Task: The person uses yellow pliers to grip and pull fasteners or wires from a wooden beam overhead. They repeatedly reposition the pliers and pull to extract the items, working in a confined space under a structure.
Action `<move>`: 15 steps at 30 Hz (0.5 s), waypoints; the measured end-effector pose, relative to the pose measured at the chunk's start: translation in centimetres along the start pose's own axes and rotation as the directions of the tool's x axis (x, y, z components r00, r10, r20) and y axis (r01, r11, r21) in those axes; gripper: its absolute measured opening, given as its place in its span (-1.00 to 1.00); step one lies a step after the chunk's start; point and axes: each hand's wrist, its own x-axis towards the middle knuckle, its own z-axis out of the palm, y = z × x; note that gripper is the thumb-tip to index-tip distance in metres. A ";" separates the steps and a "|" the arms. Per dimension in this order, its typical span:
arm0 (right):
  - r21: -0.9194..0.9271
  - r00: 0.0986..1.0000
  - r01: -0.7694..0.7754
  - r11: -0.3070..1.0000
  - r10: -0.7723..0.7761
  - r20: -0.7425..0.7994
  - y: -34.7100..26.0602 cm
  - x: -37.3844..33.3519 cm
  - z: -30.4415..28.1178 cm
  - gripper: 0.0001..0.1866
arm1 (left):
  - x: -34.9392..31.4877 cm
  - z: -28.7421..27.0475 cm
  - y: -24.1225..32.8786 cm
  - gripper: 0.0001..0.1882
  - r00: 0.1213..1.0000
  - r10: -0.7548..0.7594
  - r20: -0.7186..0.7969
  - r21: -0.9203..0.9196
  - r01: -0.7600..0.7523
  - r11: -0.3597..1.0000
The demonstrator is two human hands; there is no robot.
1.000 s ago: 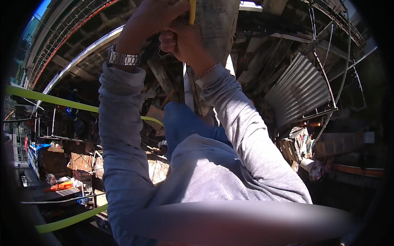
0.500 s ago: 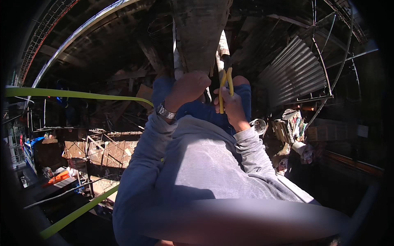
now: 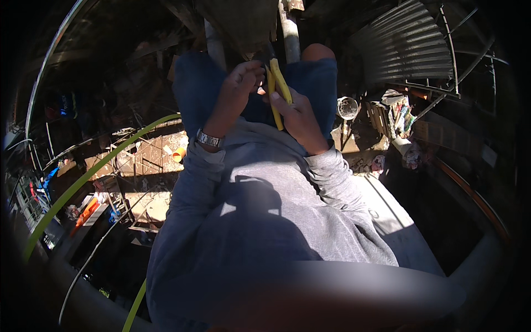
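Note:
In front of my body, my right hand (image 3: 298,113) is wrapped round the yellow handles of a pair of pliers (image 3: 282,83). Their dark jaws point away from me and lean a little to the left. Close beside them on the left is my left hand (image 3: 239,88), its fingers curled in near the jaws. What it pinches, if anything, is too dark and small to make out. A metal watch (image 3: 210,140) circles my left wrist. Both hands are over my blue-clad lap (image 3: 307,77).
A yellow-green strap (image 3: 88,174) arcs along my left side. Pale posts (image 3: 289,33) stand beyond my knees. Corrugated sheet (image 3: 406,47) leans at the far right, above a round metal can (image 3: 347,108) and stacked scraps (image 3: 390,113). An orange object (image 3: 87,214) lies lower left.
My hands have come together and nearer my body. The pliers, nearly upright before, now tilt left, toward my left fingers. The whole view has shifted, and the strap now curves differently.

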 end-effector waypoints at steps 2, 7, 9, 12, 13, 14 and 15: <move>-0.080 0.999 0.029 0.996 -0.032 -0.041 -1.3 0.5 0.9 -0.62 | 1.2 0.9 0.4 -0.54 0.997 0.025 0.078 -0.107 -0.017 0.994; -0.126 0.989 0.097 0.987 -0.110 -0.100 -2.9 2.1 1.6 -0.68 | 2.9 2.8 3.1 -0.62 0.997 0.066 0.030 -0.142 -0.061 0.988; -0.128 0.985 0.126 0.984 -0.139 -0.098 -3.7 2.8 1.3 -0.69 | 4.1 2.4 3.4 -0.64 0.998 0.068 0.015 -0.176 -0.064 0.982; -0.203 0.978 0.157 0.966 -0.181 -0.107 -4.8 3.7 1.7 -0.73 | 5.4 2.1 3.2 -0.56 0.989 0.148 -0.021 -0.101 -0.149 0.984; -0.222 0.971 0.179 0.958 -0.208 -0.115 -4.8 3.9 1.9 -0.74 | 5.5 2.0 3.4 -0.55 0.987 0.155 -0.032 -0.069 -0.156 0.985; -0.276 0.978 0.168 0.947 -0.194 -0.071 -4.8 4.1 1.7 -0.45 | 5.1 2.2 3.6 -0.49 0.985 0.169 -0.039 -0.120 -0.173 0.978; -0.358 0.970 0.182 0.916 -0.226 -0.084 -4.8 4.3 2.0 -0.41 | 5.5 2.3 3.4 -0.49 0.986 0.156 -0.052 -0.109 -0.160 0.981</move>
